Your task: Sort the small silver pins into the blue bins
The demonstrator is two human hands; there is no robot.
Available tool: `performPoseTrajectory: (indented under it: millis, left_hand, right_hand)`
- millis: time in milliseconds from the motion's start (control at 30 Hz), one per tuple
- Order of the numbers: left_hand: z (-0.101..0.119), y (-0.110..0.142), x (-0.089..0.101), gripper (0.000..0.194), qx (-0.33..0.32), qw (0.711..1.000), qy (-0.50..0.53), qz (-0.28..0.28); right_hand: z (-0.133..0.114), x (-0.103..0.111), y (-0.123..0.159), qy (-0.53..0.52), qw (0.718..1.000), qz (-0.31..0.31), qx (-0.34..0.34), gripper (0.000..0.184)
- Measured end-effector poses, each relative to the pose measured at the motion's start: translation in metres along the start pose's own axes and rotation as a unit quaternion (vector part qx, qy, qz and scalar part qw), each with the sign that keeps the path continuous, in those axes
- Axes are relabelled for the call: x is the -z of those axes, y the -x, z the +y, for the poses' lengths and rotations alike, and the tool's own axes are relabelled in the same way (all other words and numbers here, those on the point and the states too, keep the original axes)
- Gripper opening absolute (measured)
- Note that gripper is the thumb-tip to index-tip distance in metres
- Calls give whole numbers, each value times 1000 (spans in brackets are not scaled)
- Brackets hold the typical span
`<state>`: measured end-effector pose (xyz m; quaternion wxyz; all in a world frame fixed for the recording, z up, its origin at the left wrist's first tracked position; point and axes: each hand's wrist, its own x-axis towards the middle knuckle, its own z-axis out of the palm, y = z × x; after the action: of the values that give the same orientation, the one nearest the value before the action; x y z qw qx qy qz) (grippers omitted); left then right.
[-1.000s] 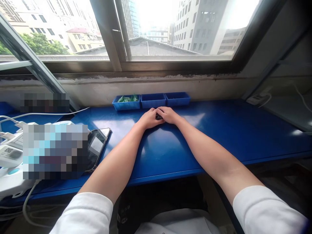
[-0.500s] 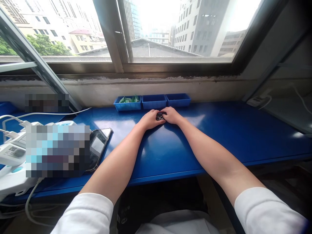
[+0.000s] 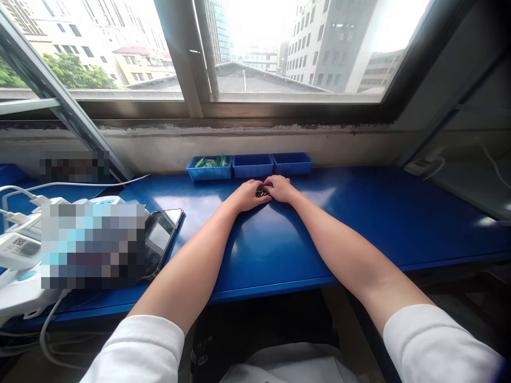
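Observation:
A small heap of dark, shiny metal pieces (image 3: 262,192) lies on the blue tabletop; they look like screws but are too small to tell for certain. From the left, my left hand (image 3: 245,196) curls its fingers round the heap. My right hand (image 3: 280,189) closes in from the other side, its fingers bent over the pieces. The two hands meet at the fingertips and hide part of the heap. Just behind them stands a row of blue bins; the left bin (image 3: 209,174) holds green-and-clear plastic packets.
The middle bin (image 3: 253,169) and right bin (image 3: 293,166) stand against the wall below the window. To the left, a phone (image 3: 167,229) lies beside a white power strip (image 3: 24,295) with chargers and cables. The blue table (image 3: 391,213) extends to the right.
My right fingers have shifted slightly over the metal pieces. Both hands otherwise stay in place around the heap.

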<state>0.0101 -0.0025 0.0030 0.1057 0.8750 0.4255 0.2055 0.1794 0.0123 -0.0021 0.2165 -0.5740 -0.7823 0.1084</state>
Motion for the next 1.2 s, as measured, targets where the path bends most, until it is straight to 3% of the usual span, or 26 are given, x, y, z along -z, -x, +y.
performPoseTrajectory:
  millis: [233, 467, 767, 933, 1033, 1200]
  left_hand:
    - [2, 3, 3, 49, 2, 1000, 17, 11]
    - [1, 4, 2, 46, -2, 999, 33, 25]
    - [-6, -3, -1, 21, -39, 982, 41, 180]
    - [-6, -3, -1, 18, -47, 976, 51, 208]
    - [-6, -3, 0, 18, -39, 975, 47, 214]
    - [-6, -4, -1, 20, -16, 974, 39, 222]
  right_hand:
    - [3, 2, 3, -73, 995, 41, 55, 24]
    - [4, 5, 2, -98, 990, 86, 53, 20]
    - [-1, 8, 0, -209, 970, 104, 69, 25]
    - [-3, 6, -1, -211, 971, 101, 47, 35]
    - [-4, 7, 0, -275, 954, 104, 58, 27]
    - [-8, 11, 5, -421, 902, 69, 59, 23]
